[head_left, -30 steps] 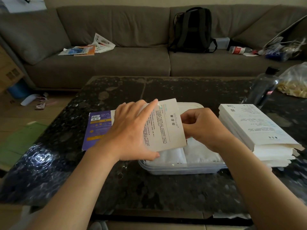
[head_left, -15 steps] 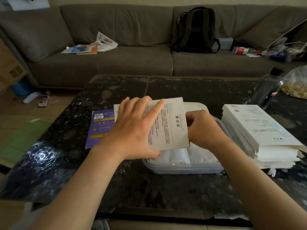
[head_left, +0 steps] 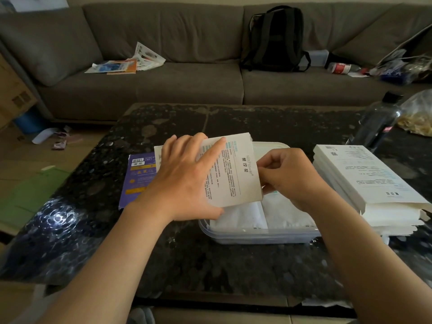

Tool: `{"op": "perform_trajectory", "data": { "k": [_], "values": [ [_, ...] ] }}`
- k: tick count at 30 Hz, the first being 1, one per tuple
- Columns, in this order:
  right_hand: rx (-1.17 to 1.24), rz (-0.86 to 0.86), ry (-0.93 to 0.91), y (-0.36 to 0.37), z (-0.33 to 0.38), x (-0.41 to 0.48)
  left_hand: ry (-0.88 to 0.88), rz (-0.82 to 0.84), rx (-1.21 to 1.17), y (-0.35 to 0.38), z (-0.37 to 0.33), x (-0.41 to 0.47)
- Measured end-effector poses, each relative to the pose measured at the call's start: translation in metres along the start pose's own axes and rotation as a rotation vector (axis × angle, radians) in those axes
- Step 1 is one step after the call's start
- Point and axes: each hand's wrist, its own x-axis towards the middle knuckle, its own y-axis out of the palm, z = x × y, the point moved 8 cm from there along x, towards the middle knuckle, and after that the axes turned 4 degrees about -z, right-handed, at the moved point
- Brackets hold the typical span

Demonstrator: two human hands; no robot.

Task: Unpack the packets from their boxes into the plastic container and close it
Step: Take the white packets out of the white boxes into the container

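White card with fine black print: from the head view, the box [head_left: 236,169] sits just above the plastic container [head_left: 257,237] on the worktop [head_left: 210,265], long axis left to right, printed face up. Your left hand [head_left: 187,181] grips it, fingers spread on top, thumb under the near edge. Your right hand [head_left: 289,178] pinches its right end with curled fingers. White packets [head_left: 240,216] lie flat in the container.

White box [head_left: 236,174], printed text on face, held tilted above plastic container [head_left: 257,237]; left hand [head_left: 187,183] grips its left half, right hand [head_left: 289,176] pinches at its right end. Container clear, rectangular, lid off; white packets [head_left: 240,218] lying flat inside. Stack of white boxes [head_left: 364,183] just right of container.
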Motion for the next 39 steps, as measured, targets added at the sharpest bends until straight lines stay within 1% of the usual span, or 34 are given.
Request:
{"op": "perform_trajectory", "data": {
  "k": [2,6,10,14,17,20,24,28,30,34,39],
  "values": [
    [0.039,-0.011,0.027,-0.004,0.000,0.000,-0.012,-0.006,-0.003,-0.001,0.003,0.000],
    [0.210,-0.006,0.118,-0.010,-0.006,0.001,-0.036,-0.003,-0.013,-0.001,0.011,0.001],
    [0.301,-0.014,0.129,-0.017,-0.002,-0.001,-0.051,0.003,-0.034,-0.001,0.015,0.000],
    [0.369,-0.120,0.138,-0.031,-0.002,-0.003,-0.065,0.010,-0.053,0.001,0.020,-0.001],
    [0.484,-0.222,0.166,-0.046,-0.006,-0.003,-0.087,0.005,-0.085,0.000,0.025,-0.002],
    [0.564,-0.273,0.127,-0.060,-0.001,-0.003,-0.139,-0.020,-0.137,-0.004,0.031,-0.003],
    [0.675,-0.274,0.081,-0.074,0.004,-0.005,-0.190,-0.028,-0.177,-0.007,0.037,-0.003],
    [0.855,-0.146,0.026,-0.076,0.013,-0.005,-0.218,-0.024,-0.146,-0.007,0.042,-0.003],
    [0.839,-0.147,-0.040,-0.081,0.016,-0.004,-0.238,-0.018,-0.143,-0.005,0.044,-0.004],
    [0.690,-0.159,-0.161,-0.086,0.022,-0.006,-0.263,-0.020,-0.132,-0.003,0.048,-0.004],
    [0.577,-0.221,-0.167,-0.093,0.026,-0.010,-0.294,-0.042,-0.086,-0.004,0.053,-0.004]
  ]
}}
